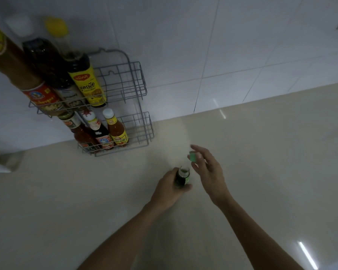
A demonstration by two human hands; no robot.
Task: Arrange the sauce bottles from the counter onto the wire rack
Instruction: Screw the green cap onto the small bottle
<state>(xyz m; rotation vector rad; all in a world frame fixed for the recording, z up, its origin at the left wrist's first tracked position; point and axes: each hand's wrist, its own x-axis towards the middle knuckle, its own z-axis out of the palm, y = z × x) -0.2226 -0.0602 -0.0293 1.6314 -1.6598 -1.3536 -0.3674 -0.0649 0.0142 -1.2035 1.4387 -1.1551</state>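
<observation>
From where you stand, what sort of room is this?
Most likely a home kitchen. A wire rack of sauce bottles stands against a white tiled wall, on a glossy beige counter where the hands are busy with a small dark bottle.

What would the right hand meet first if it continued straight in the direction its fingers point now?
Probably the lower basket of the grey wire rack, though depth is unclear; the right hand, holding a small green cap, points up-left over bare counter.

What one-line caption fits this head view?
Left hand steadies an uncapped dark bottle while right hand holds its green cap near the wire rack.
</observation>
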